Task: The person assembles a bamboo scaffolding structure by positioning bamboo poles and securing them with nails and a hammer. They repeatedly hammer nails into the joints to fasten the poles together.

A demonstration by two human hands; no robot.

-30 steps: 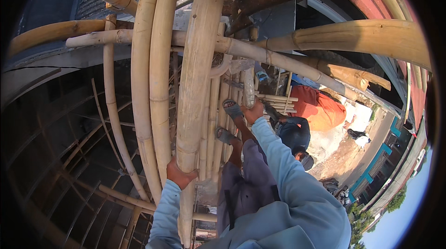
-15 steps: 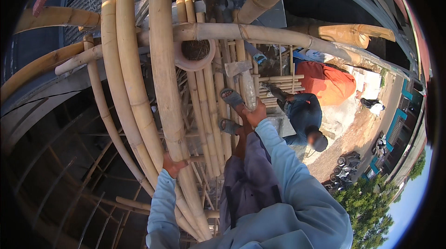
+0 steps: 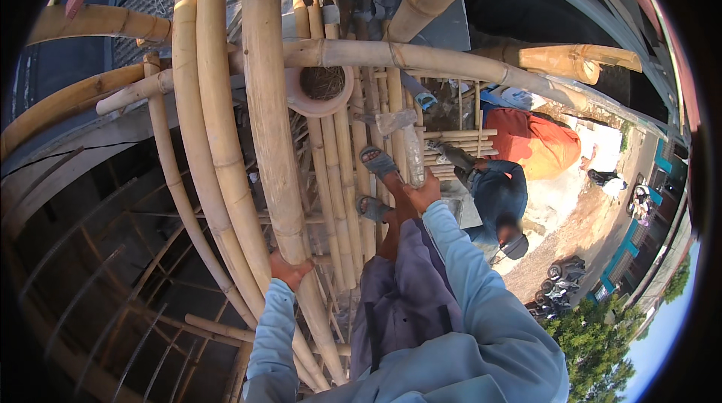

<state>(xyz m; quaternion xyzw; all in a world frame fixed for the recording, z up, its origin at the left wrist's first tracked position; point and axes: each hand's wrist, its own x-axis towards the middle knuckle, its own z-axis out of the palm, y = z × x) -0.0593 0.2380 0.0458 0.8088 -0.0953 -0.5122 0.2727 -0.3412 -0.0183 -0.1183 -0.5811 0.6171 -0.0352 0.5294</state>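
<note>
My left hand [image 3: 290,269] is closed on a thick bamboo pole [image 3: 272,139], with the thumb lying across it. The pole runs from the top of the view down past my left side. In my right hand [image 3: 423,192] is a hammer [image 3: 415,156], gripped by the lower end of its thick, pale, worn handle. Its grey head [image 3: 392,121] points away from me and is smeared by motion. The hammer is held above the bamboo poles underfoot, near my sandalled feet [image 3: 378,162], and touches nothing that I can see.
A bamboo crosspiece [image 3: 421,55] spans the far side. Beyond my feet sits a round pot [image 3: 322,91] of dry straw-like stuff. A person in dark clothes [image 3: 498,200] is lower down at right, near an orange sheet [image 3: 530,139]. Dark open framework with thin rods [image 3: 113,282] lies at left.
My right hand has brought the hammer slightly nearer to me, and its head is now blurred. My left hand keeps its hold on the pole. The whole view has shifted a little.
</note>
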